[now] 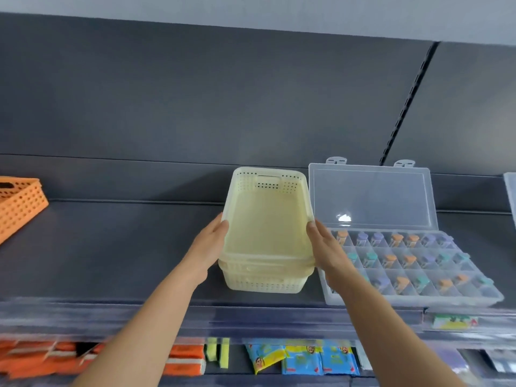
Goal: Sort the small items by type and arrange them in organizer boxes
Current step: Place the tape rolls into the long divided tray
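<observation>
A stack of cream perforated plastic baskets (266, 233) stands on a dark shelf (125, 247), the top one nested in those below. My left hand (208, 247) holds the stack's left rim and my right hand (325, 247) holds its right rim, thumbs over the edge. Right beside it lies a clear compartment organizer box (413, 263) with its lid (371, 196) propped open; its cells hold several small bottles with orange, purple and teal caps.
An orange perforated basket (19, 205) sits at the shelf's far left. Another clear box edge (511, 196) shows at far right. The lower shelf holds orange packs (184, 361), yellow sponges (217, 356) and blue-yellow packets (301, 358).
</observation>
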`<state>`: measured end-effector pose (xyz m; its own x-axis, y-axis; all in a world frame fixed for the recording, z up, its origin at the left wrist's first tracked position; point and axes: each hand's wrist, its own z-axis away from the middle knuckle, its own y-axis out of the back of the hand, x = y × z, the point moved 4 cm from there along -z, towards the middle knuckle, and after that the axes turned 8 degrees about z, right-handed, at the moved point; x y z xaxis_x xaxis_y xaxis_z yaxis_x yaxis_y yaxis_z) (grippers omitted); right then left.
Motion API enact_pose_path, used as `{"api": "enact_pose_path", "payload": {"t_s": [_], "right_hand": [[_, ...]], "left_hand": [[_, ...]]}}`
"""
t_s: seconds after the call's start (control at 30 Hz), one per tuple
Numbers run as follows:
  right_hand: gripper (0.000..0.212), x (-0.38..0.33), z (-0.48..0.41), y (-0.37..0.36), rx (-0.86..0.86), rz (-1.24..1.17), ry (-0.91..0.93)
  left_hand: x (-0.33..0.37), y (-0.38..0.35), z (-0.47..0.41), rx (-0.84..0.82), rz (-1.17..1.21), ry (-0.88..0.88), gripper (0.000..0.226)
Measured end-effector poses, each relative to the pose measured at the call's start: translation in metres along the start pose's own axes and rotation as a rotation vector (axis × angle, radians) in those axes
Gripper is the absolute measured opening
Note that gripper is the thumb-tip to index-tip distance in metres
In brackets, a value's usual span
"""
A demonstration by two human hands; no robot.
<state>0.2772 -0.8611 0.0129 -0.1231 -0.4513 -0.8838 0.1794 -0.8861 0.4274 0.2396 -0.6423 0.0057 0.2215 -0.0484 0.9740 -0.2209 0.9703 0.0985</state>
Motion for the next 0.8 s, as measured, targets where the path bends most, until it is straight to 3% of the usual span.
{"api": "enact_pose_path", "payload": {"t_s": [0.13,0.37,0.57,0.8], "right_hand": [[0.048,0.001,0.003,-0.006,0.034,-0.091,-0.028],[0.043,-0.035,0.005,-0.032,0.042,-0.089,0.145],[0.045,-0.084,0.009,-0.081,-0.045,-0.088,0.221],[0.048,-0.129,0.012,-0.183,-0.139,-0.031,0.238]], "left_hand": [[0.003,0.001,0.005,0.0,0.093,-0.025,0.035],[0.018,0.041,0.015,0.115,0.105,-0.104,0.045],[0.024,0.114,0.024,0.286,0.116,-0.152,0.046],[0.008,0.227,0.021,0.341,0.076,-0.146,0.045]]}}
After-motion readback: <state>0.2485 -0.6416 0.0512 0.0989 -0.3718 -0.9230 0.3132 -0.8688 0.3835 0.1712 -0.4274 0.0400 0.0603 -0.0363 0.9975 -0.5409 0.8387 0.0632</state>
